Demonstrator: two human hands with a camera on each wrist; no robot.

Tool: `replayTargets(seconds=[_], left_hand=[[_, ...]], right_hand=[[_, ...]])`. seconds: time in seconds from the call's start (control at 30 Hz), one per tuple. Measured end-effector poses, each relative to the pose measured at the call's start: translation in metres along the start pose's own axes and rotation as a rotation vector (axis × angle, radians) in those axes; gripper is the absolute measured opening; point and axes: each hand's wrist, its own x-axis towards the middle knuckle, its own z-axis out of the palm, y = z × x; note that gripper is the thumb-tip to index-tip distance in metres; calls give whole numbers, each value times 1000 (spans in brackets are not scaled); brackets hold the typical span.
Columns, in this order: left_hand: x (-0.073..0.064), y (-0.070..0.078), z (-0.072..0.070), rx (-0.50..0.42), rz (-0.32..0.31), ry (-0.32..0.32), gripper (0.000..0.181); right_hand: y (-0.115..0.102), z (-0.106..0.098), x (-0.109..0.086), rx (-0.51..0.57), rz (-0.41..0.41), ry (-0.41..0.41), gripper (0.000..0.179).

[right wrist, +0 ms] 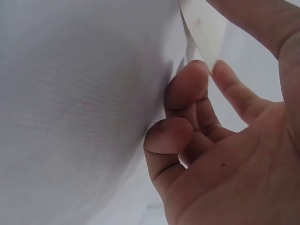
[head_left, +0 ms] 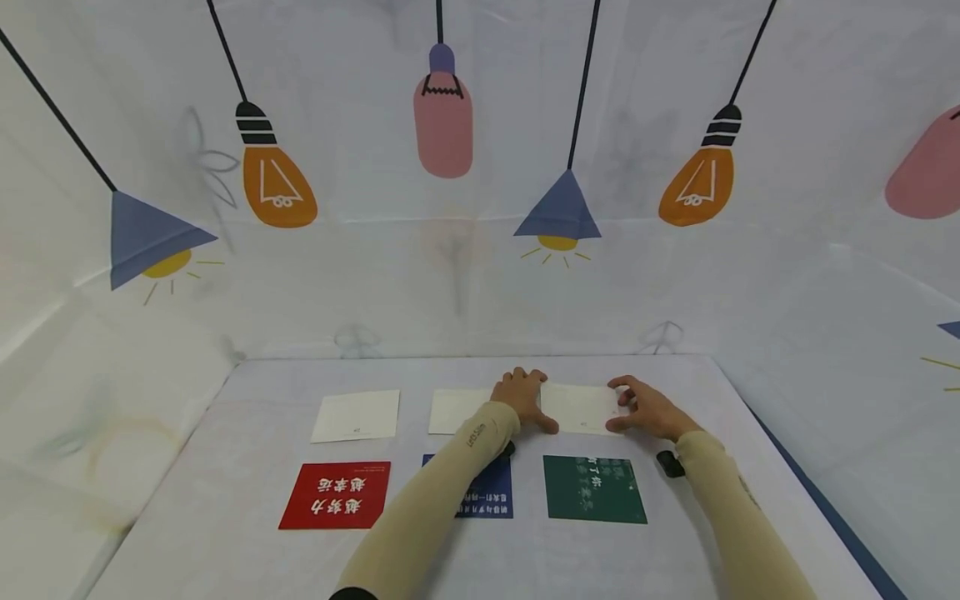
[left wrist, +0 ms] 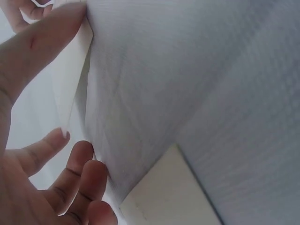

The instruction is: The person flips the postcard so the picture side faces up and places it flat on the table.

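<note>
Both hands are at the rightmost white card, which has a small mark near its near edge. My left hand holds its left side, the thumb at the near corner and the index finger at the far corner. On the opposite side my right hand holds it the same way, its other fingers curled by the tablecloth. In the left wrist view that card slants between thumb and index finger. The middle white card lies beside my left hand, partly covered by the sleeve.
Another white card lies at the left of the row. Nearer are a red card, a blue card partly under the left forearm, and a green card, all with white lettering. A lamp-printed cloth wall stands behind the white-covered table.
</note>
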Motion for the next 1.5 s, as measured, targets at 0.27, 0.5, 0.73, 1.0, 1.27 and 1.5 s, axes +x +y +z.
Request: replayTargets(seconds=[0.27,0.5,0.73,1.0,1.27,1.5], left_hand=[[3,-7,0,-191,-17,67,65],[-6,-3,-9,-345,-40,76,55],[-5,-5,-5,-431,-10,45,43],[-7,-8,-4,-501,29,58,35],[-12,-10,-7,-562,62,57,34],[-15,-8,-8,-592,69,26,38]], right_hand=[[2,5,-6,-32,-24,82,81],[-3,9,-15,-64,-26,165,81],[-5,7,-23,-83,-87,224,71],[-7,1,-35,-28,7,271,62],[-5,5,-31,157,50,190,60],[-6,7,-32,208,51,196,47]])
